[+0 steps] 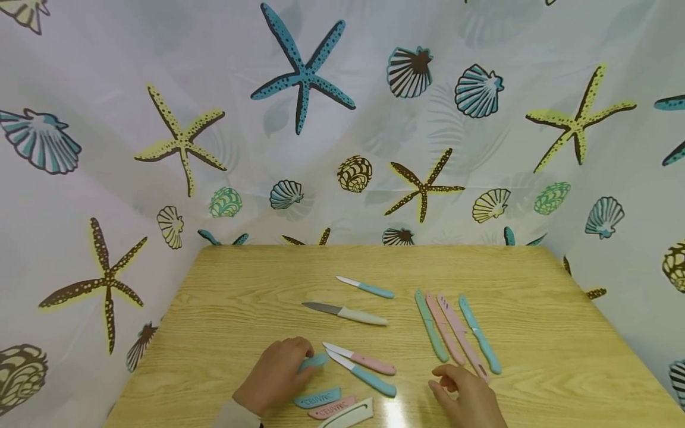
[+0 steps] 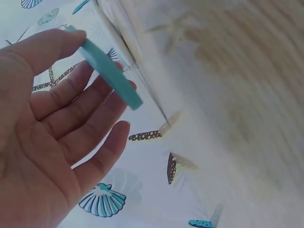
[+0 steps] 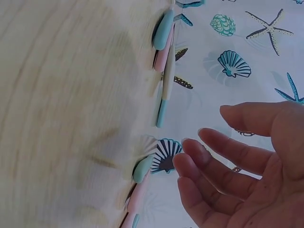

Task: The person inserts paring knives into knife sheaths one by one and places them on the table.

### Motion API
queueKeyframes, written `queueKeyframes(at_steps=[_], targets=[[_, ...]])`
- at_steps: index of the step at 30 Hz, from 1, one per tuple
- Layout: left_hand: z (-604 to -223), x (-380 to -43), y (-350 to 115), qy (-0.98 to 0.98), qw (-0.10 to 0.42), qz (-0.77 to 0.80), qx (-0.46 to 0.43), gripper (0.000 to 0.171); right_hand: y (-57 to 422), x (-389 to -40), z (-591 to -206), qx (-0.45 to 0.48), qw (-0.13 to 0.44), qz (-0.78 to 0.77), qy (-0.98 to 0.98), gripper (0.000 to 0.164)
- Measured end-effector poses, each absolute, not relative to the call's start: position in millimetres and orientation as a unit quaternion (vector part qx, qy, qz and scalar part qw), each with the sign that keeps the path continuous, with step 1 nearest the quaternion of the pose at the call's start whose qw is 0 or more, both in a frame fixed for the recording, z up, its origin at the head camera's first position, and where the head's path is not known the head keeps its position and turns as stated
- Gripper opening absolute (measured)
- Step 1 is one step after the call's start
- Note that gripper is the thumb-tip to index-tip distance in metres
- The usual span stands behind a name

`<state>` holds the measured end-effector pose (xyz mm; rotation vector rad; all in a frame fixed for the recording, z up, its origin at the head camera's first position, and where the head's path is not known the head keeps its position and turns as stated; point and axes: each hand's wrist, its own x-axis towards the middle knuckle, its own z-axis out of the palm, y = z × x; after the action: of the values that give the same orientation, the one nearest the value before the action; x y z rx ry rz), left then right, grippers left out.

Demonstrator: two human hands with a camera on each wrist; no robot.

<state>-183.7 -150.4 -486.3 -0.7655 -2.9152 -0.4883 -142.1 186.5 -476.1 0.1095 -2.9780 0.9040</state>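
My left hand [image 1: 279,370] pinches a small blue knife sheath [image 1: 314,361] between thumb and fingers, just above the table. The same sheath [image 2: 111,76] shows plainly in the left wrist view. Beside it lie a bare pink-handled knife [image 1: 369,362] and a blue-handled knife [image 1: 369,379], blades pointing left. Nearer me are a blue sheath [image 1: 318,398], a pink sheath [image 1: 333,408] and a white sheath [image 1: 348,415]. My right hand [image 1: 467,397] hovers with loosely bent fingers and nothing in them, near a row of covered knives.
Farther back lie a white-handled knife [image 1: 361,315] with a dark blade and another blue-handled knife [image 1: 377,290]. The row on the right holds a green knife [image 1: 431,327], a pink knife [image 1: 446,330], a slotted pink piece [image 1: 462,339] and a blue knife [image 1: 480,336]. A patterned curtain [image 1: 241,148] surrounds the wooden table [image 1: 556,333].
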Motion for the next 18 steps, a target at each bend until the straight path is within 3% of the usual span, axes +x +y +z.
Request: queueKeyframes(at_steps=[6,18], targets=[[-477,-180,-153,-0.941,0.155,-0.14,-0.268,0.021,173,-144,-475,0.057,0.026,0.302,-0.951,0.016],[-466,-175,-152,-0.914,0.197,-0.197,-0.294,0.024,140,-160,-477,0.155,-0.006,0.311,-0.938,0.02]])
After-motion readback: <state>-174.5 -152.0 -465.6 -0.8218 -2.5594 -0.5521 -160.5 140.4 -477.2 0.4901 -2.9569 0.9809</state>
